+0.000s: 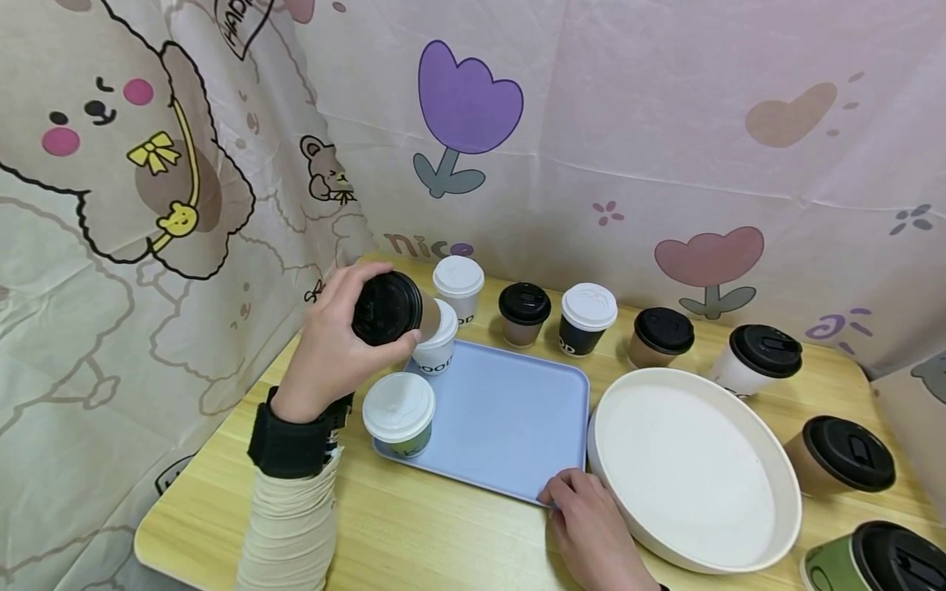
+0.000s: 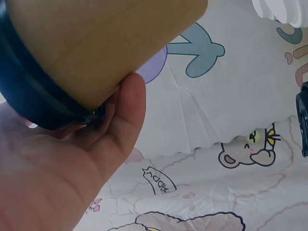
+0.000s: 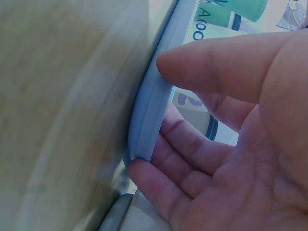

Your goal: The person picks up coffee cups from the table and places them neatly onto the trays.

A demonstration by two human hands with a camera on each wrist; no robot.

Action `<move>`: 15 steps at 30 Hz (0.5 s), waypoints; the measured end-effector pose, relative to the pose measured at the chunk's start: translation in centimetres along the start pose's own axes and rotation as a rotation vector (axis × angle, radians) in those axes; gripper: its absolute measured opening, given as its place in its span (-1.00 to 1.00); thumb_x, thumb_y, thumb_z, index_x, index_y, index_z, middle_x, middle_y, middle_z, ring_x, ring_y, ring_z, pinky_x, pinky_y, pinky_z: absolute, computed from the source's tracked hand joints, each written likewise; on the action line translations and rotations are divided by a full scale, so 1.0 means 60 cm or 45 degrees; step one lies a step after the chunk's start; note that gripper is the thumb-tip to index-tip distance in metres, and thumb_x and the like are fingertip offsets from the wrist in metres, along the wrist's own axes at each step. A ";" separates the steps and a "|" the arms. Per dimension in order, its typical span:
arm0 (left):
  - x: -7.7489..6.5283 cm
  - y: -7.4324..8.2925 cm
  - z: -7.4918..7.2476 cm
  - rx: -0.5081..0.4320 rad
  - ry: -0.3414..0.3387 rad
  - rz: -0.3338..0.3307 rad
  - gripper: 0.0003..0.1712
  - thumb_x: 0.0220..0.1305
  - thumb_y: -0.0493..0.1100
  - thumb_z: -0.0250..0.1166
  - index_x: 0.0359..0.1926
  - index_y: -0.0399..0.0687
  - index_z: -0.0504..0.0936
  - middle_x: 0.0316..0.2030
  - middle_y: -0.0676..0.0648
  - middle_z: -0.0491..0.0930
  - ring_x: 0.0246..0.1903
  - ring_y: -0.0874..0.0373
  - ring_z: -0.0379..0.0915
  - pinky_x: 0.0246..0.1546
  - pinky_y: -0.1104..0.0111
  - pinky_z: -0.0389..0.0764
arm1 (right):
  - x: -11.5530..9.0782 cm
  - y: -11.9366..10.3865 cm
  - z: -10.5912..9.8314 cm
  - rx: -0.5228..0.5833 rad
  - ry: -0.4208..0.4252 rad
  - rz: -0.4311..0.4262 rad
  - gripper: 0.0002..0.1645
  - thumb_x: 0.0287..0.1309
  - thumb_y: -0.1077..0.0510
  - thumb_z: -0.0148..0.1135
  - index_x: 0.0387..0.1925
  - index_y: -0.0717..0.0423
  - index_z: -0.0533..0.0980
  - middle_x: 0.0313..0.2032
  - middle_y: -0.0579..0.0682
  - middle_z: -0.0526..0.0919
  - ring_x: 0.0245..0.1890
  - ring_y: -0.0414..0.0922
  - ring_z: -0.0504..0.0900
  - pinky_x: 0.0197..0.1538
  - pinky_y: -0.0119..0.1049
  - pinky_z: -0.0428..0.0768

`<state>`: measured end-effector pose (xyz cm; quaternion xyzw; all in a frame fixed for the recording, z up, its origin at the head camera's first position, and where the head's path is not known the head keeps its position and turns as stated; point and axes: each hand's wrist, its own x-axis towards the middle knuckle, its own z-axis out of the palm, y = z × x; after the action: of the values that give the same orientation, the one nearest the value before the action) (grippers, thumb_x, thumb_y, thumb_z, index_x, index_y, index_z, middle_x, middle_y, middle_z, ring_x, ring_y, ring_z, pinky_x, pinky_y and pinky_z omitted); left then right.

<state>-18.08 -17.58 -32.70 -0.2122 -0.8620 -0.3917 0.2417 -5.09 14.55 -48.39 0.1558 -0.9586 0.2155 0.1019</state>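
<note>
In the head view my left hand [image 1: 332, 355] grips a brown paper cup with a black lid [image 1: 384, 309], tilted and held above the tray's far left side. The left wrist view shows the brown cup body [image 2: 110, 43] against my fingers. My right hand [image 1: 593, 525] holds the near right corner of the blue tray [image 1: 510, 419], thumb and fingers at its rim. On the tray's left side stand a green cup with a white lid [image 1: 399, 408] and a small white cup with a white lid [image 1: 434, 349], partly hidden behind the held cup.
Behind the tray stand a white cup [image 1: 459, 281], a small black-lidded cup [image 1: 524, 305] and a black cup with a white lid [image 1: 588, 310]. A round cream tray [image 1: 695, 468] sits at right. Several black-lidded cups, including a green one [image 1: 828, 565], line its far and right sides.
</note>
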 end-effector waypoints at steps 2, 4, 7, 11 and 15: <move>0.001 0.001 0.003 0.004 -0.012 0.006 -0.13 -0.02 -0.05 0.57 0.36 -0.01 0.49 0.23 -0.14 0.48 0.11 -0.07 0.41 0.02 -0.11 0.50 | 0.000 0.000 -0.001 -0.004 -0.010 0.011 -0.66 -0.05 0.41 0.45 -0.41 -0.11 0.60 -0.28 -0.19 0.53 -0.19 -0.11 0.53 -0.09 -0.11 0.48; 0.002 0.002 0.006 0.007 -0.031 0.009 -0.13 -0.03 -0.03 0.58 0.35 -0.02 0.49 0.23 -0.14 0.48 0.13 -0.05 0.40 0.03 -0.10 0.48 | 0.001 -0.001 -0.001 -0.008 -0.020 0.022 -0.67 -0.05 0.40 0.46 -0.42 -0.11 0.60 -0.28 -0.19 0.53 -0.19 -0.11 0.54 -0.08 -0.10 0.49; 0.002 0.004 0.009 0.004 -0.071 0.010 -0.12 -0.03 -0.02 0.59 0.35 -0.01 0.48 0.23 -0.13 0.47 0.13 -0.05 0.40 0.02 -0.10 0.50 | 0.001 -0.001 -0.002 -0.008 -0.032 0.032 -0.67 -0.04 0.40 0.46 -0.42 -0.11 0.60 -0.28 -0.18 0.53 -0.18 -0.10 0.54 -0.08 -0.10 0.49; 0.003 0.007 0.012 0.000 -0.127 0.014 -0.12 -0.02 -0.01 0.60 0.36 -0.01 0.48 0.25 -0.12 0.45 0.15 -0.05 0.39 0.04 -0.12 0.54 | 0.001 -0.001 -0.002 -0.005 -0.032 0.031 -0.67 -0.04 0.40 0.45 -0.42 -0.11 0.60 -0.28 -0.18 0.53 -0.19 -0.11 0.54 -0.08 -0.10 0.49; 0.003 0.009 0.016 0.009 -0.157 0.032 -0.11 -0.02 0.01 0.60 0.36 -0.03 0.48 0.24 -0.11 0.46 0.15 -0.04 0.40 0.06 -0.11 0.57 | 0.000 0.000 -0.001 0.000 -0.016 0.022 -0.67 -0.05 0.40 0.45 -0.42 -0.11 0.60 -0.28 -0.19 0.53 -0.19 -0.12 0.53 -0.08 -0.12 0.49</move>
<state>-18.16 -16.47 -32.83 -0.2460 -0.8738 -0.3719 0.1939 -5.10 14.55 -48.34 0.1488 -0.9605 0.2154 0.0940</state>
